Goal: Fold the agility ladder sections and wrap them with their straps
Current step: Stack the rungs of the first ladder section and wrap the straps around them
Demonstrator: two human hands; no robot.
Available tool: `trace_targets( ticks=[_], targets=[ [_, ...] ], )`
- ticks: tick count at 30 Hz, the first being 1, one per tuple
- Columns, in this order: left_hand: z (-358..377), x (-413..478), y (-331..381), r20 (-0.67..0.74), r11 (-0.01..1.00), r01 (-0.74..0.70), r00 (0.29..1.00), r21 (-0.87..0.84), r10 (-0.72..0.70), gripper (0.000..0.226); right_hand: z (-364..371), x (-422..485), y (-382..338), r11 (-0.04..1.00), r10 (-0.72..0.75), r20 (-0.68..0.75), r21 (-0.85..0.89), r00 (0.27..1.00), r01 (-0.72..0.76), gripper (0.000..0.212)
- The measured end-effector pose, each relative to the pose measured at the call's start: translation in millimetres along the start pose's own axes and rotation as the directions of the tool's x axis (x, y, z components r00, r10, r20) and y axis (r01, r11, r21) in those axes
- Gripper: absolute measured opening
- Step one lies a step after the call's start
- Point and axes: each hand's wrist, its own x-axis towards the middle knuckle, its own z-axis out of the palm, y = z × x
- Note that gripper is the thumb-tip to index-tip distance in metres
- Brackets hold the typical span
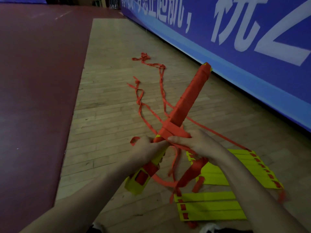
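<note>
Wrapping step: left hand (148, 149) is gripping the bundle (188, 101), right hand (198, 142) is pinching the strap (176, 134); next turn is likely needing tension.

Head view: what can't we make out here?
- Wrapped bundle: its middle is hidden under the left hand, which grips it, and the right hand, which pinches the red strap.
- Yellow rungs: partly covered by the right forearm.
- Strap hanging below the hands: motion-blurred.
- Blue banner: text cut off by the top and right edges.
</note>
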Motion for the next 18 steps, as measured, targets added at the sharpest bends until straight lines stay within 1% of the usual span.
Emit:
trace_targets(
  ticks=[1,2,3,5,7,10,12,14,16,17,18],
  targets=[
    [-1,2,-3,-0.049,0.991,-0.045,0.997,0.122,0.052,0.048,2,0,0,1.000,0.003,-0.003,0.005,1.000,-0.003,0.020],
    [-2,4,-6,-0.078,0.974,-0.082,0.992,0.212,0.101,0.048,3,2,2,1.000,0.016,-0.016,0.015,1.000,-0.016,0.017],
    [-2,6,-8,-0.091,0.960,-0.101,0.988,0.261,0.129,0.048,6,3,4,0.999,0.036,-0.030,0.029,0.999,-0.035,0.019],
    [-3,8,-10,-0.109,0.945,-0.108,0.983,0.307,0.148,0.048,15,6,9,0.993,0.091,-0.020,0.080,0.996,-0.089,0.023],
    [-3,8,-9,-0.110,0.941,-0.107,0.983,0.322,0.149,0.047,23,7,12,0.966,0.160,0.023,0.203,0.987,-0.161,0.025],
    [-4,9,-8,-0.100,0.956,-0.081,0.989,0.280,0.113,0.047,26,10,12,0.915,0.194,0.066,0.348,0.979,-0.205,0.022],
    [-4,9,-6,-0.087,0.973,-0.049,0.994,0.225,0.071,0.046,29,12,13,0.905,0.195,0.075,0.372,0.978,-0.209,0.021],
    [-3,8,-3,-0.065,0.993,0.008,0.998,0.120,0.000,0.039,34,15,16,0.941,0.162,0.028,0.298,0.986,-0.163,0.020],
    [-2,6,-3,-0.018,0.998,0.057,0.998,0.017,-0.057,0.033,35,17,19,0.985,0.102,-0.044,0.143,0.994,-0.095,0.022],
    [-3,4,-3,0.008,0.997,0.076,0.997,-0.020,-0.076,0.032,33,17,18,0.992,0.088,-0.045,0.090,0.995,-0.083,0.025],
    [-4,2,-4,0.038,0.994,0.094,0.995,-0.059,-0.092,0.032,30,17,17,0.993,0.090,-0.014,0.079,0.996,-0.089,0.025]
  ],
)
